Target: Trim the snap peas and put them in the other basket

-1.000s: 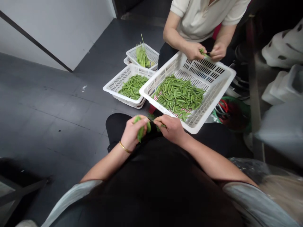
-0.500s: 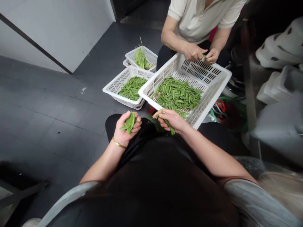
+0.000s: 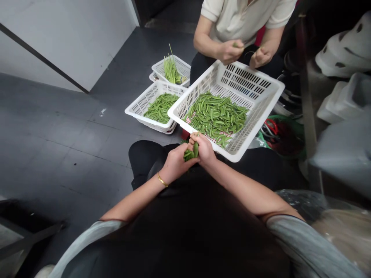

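My left hand point(image 3: 176, 163), with a gold bracelet at the wrist, is closed around several green pea pods point(image 3: 189, 154). Pressed up against it, my right hand point(image 3: 204, 148) is closed with its fingertips on a pod point(image 3: 196, 149). Both hands meet above my lap, at the near corner of a large white slotted basket point(image 3: 255, 125). Inside that basket lies a heap of pea pods point(image 3: 218, 114). My fingers partly hide the pods I hold.
Across the basket sits a co-worker point(image 3: 232, 23) whose hands point(image 3: 230, 52) are above its far rim. To the left stand a smaller basket point(image 3: 135, 110) of pods and another point(image 3: 158, 67) with long green stalks point(image 3: 171, 69). White containers point(image 3: 342, 100) stand at the right.
My left hand has moved right with its pods and met my right hand. The co-worker's hands have drawn apart and shifted slightly up.
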The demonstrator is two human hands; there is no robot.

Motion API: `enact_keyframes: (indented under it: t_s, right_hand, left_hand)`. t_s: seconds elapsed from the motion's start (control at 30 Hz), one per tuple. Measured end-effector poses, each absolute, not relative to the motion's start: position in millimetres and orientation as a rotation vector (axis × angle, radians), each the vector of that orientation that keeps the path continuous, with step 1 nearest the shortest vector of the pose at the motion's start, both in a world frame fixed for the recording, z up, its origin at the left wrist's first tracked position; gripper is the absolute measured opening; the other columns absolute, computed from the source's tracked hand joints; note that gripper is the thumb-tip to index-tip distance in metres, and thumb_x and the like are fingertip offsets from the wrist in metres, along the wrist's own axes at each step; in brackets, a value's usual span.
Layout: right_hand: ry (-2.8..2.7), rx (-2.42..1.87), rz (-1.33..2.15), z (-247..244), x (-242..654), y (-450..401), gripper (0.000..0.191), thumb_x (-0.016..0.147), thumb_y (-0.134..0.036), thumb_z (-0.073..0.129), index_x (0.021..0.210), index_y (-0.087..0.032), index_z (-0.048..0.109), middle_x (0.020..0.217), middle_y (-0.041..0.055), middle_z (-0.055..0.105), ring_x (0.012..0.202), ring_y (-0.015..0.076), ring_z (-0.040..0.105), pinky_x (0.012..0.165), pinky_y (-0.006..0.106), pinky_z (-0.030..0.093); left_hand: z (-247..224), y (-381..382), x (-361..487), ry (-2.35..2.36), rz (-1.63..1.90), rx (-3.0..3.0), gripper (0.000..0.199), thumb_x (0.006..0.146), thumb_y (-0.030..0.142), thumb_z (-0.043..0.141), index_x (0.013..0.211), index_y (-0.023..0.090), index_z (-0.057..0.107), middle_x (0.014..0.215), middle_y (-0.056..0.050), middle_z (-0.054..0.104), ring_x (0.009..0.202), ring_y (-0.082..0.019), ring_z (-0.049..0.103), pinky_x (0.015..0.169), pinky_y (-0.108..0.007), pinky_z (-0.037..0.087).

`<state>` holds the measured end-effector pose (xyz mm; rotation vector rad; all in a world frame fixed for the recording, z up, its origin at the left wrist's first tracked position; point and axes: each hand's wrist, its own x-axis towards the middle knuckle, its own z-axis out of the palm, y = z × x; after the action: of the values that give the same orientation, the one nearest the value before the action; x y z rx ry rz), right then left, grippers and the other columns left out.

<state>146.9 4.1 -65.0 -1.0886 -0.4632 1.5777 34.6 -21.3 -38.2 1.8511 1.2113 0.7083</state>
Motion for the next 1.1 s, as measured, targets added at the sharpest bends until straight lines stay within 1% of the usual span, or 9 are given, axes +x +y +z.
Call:
enact_keyframes:
  t_s: [0.07, 0.17, 0.33, 0.5, 0.57, 0.7, 0.8, 0.93, 1.1]
  right_hand:
    - [-0.591, -1.131, 1.544, -69.9, 146.7, 0.0, 0.012, 0.073, -0.027, 0.051, 0.072, -0.02, 0.042, 0.058, -0.0069, 0.034, 0.048, 0.0066, 0.033, 0.045, 0.019, 0.03]
    - [-0.994, -1.231, 1.402, -75.3, 153.0, -2.7, 0.015, 0.081, -0.034, 0.046, 0.075, -0.02, 0.046, 0.061, -0.0047, 0.039, 0.054, 0.0097, 0.038, 0.052, 0.022, 0.034]
    - [-1.595, -1.32, 1.16, -65.8, 177.6, 1.8, 0.028, 0.092, -0.039, 0.036, 0.08, -0.019, 0.051, 0.063, -0.0032, 0.046, 0.062, 0.0125, 0.045, 0.063, 0.025, 0.037]
    - [-1.868, -1.288, 0.892, -45.2, 191.7, -14.0, 0.023, 0.088, -0.039, 0.052, 0.094, -0.017, 0.055, 0.072, -0.0005, 0.053, 0.065, 0.0127, 0.049, 0.062, 0.024, 0.037]
    - [-2.079, -1.236, 0.667, -43.0, 189.3, -23.5, 0.018, 0.089, -0.034, 0.05, 0.088, -0.017, 0.056, 0.074, 0.002, 0.054, 0.066, 0.0134, 0.05, 0.06, 0.024, 0.036]
    - [-2.369, -1.135, 0.336, -45.2, 183.9, -32.0, 0.024, 0.093, -0.022, 0.041, 0.074, -0.017, 0.055, 0.07, 0.0033, 0.053, 0.063, 0.0136, 0.048, 0.056, 0.025, 0.031]
    - [-2.505, -0.877, 0.523, -42.0, 186.7, -31.7, 0.017, 0.089, -0.017, 0.045, 0.075, -0.018, 0.056, 0.072, 0.0024, 0.056, 0.065, 0.013, 0.05, 0.056, 0.024, 0.033]
    - [-2.3, -0.736, 0.981, -25.4, 199.7, -28.5, 0.014, 0.09, -0.019, 0.047, 0.081, -0.018, 0.058, 0.074, 0.0017, 0.059, 0.067, 0.011, 0.054, 0.06, 0.021, 0.039]
    - [-2.116, -0.85, 1.024, -9.0, 214.3, -23.0, 0.019, 0.092, -0.025, 0.047, 0.079, -0.018, 0.059, 0.073, 0.0028, 0.06, 0.066, 0.0114, 0.055, 0.062, 0.023, 0.042]
  left_hand:
    - [-40.8, -19.7, 34.7, 1.209, 0.684, 1.864, 0.02, 0.065, 0.021, 0.073, 0.077, 0.019, 0.057, 0.077, 0.0, 0.062, 0.069, -0.014, 0.055, 0.068, -0.024, 0.041]
    - [-44.8, -17.9, 32.6, 1.229, 0.687, 1.769, 0.013, 0.064, 0.017, 0.07, 0.07, 0.018, 0.058, 0.068, 0.001, 0.059, 0.062, -0.012, 0.051, 0.063, -0.023, 0.039]
    - [-49.7, -11.4, 18.9, 1.119, 0.646, 1.006, 0.018, 0.058, 0.02, 0.072, 0.067, 0.014, 0.058, 0.053, 0.002, 0.055, 0.046, -0.009, 0.046, 0.046, -0.021, 0.035]
    - [-45.6, -7.9, 9.8, 0.885, 0.731, 0.57, 0.025, 0.059, 0.026, 0.074, 0.065, 0.014, 0.052, 0.047, 0.005, 0.048, 0.033, -0.005, 0.037, 0.032, -0.017, 0.023]
    - [-44.5, -8.8, 11.0, 0.841, 0.758, 0.541, 0.026, 0.061, 0.027, 0.073, 0.063, 0.013, 0.051, 0.048, 0.005, 0.047, 0.033, -0.004, 0.036, 0.031, -0.016, 0.022]
    - [-44.6, -10.8, 10.9, 0.85, 0.712, 0.542, 0.028, 0.061, 0.029, 0.075, 0.062, 0.013, 0.052, 0.045, 0.005, 0.046, 0.033, -0.004, 0.036, 0.031, -0.016, 0.023]
    - [-43.1, -11.6, 4.5, 0.902, 0.625, 0.631, 0.026, 0.061, 0.027, 0.076, 0.069, 0.011, 0.058, 0.047, 0.003, 0.051, 0.036, -0.006, 0.042, 0.033, -0.017, 0.028]
    - [-41.6, -12.9, -6.3, 0.87, 0.513, 0.724, 0.021, 0.062, 0.024, 0.075, 0.068, 0.01, 0.06, 0.049, 0.001, 0.054, 0.038, -0.007, 0.045, 0.036, -0.017, 0.031]
    - [-50.2, -14.5, -13.0, 0.784, 0.466, 0.704, 0.019, 0.066, 0.026, 0.072, 0.067, 0.011, 0.06, 0.048, 0.001, 0.05, 0.036, -0.006, 0.041, 0.032, -0.017, 0.026]
